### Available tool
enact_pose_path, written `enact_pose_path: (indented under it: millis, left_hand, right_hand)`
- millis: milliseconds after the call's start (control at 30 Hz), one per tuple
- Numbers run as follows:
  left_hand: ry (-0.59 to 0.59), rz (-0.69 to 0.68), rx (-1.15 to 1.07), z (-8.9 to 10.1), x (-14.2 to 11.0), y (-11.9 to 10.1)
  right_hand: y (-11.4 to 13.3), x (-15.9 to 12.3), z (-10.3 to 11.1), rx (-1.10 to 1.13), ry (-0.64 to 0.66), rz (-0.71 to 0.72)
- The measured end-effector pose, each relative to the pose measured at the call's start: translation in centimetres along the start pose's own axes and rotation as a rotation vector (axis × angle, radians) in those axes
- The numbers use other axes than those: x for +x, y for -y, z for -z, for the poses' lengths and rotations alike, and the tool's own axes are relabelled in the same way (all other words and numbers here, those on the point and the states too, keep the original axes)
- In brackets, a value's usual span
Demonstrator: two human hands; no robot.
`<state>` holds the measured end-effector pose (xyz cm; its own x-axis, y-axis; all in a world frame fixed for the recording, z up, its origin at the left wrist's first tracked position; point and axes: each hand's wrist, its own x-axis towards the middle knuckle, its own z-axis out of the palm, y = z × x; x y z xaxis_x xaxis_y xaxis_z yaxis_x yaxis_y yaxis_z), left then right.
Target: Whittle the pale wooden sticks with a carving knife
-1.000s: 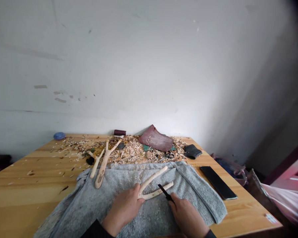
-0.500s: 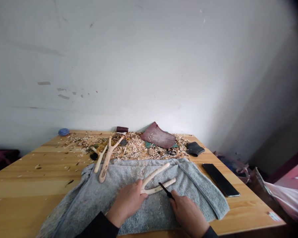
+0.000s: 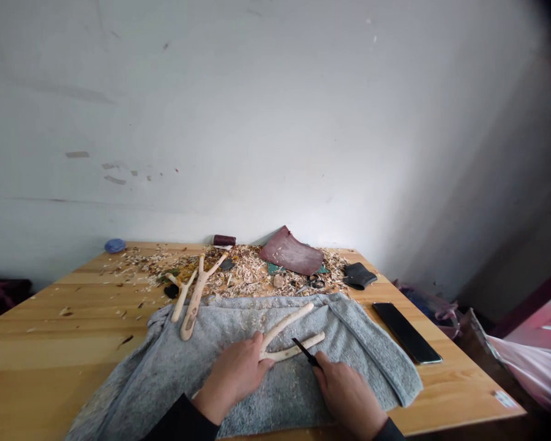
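Gripping the stick (image 3: 288,321) where its two prongs join, the left hand (image 3: 239,370) is curled snugly, with the prongs poking out toward two o'clock. The stick is over the cloth (image 3: 165,380) on the worktop (image 3: 37,343). The right hand (image 3: 349,392) is wrapped around the knife (image 3: 305,352). Its blade points to about ten o'clock, across the lower prong; I can't tell if they touch. The wood looks light, stiff and smooth, so the joined end seems best to hold.
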<state>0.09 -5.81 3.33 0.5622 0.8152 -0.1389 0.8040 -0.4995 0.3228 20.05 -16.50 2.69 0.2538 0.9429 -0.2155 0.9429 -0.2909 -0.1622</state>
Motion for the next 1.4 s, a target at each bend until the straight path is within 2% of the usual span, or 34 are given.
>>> enact_pose_path:
  millis: [233,500,700,1000,1167,1400]
  left_hand:
    - [0.012,-0.068,0.105,1.7,1.4,0.6]
    - [0.018,-0.052,0.150,0.6,1.7,1.4]
    - [0.006,-0.058,0.163,1.3,1.2,0.9]
    - [0.026,-0.088,0.129,1.6,1.0,0.9]
    - [0.021,-0.094,0.139,1.2,1.2,1.2]
    - [0.010,-0.117,0.181,1.0,1.6,1.3]
  right_hand:
    - [-1.3,0.5,0.6,-0.072,-0.029,0.106]
    - [-1.8,0.8,0.5,-0.083,-0.025,0.162]
    - [-1.9,0.8,0.6,-0.069,-0.022,0.164]
    - [-2.1,1.7,2.6,-0.016,0.078,0.263]
    - [-1.5,2.0,2.8,-0.055,0.114,0.228]
    - [0.1,1.2,2.2,-0.187,-0.028,0.181]
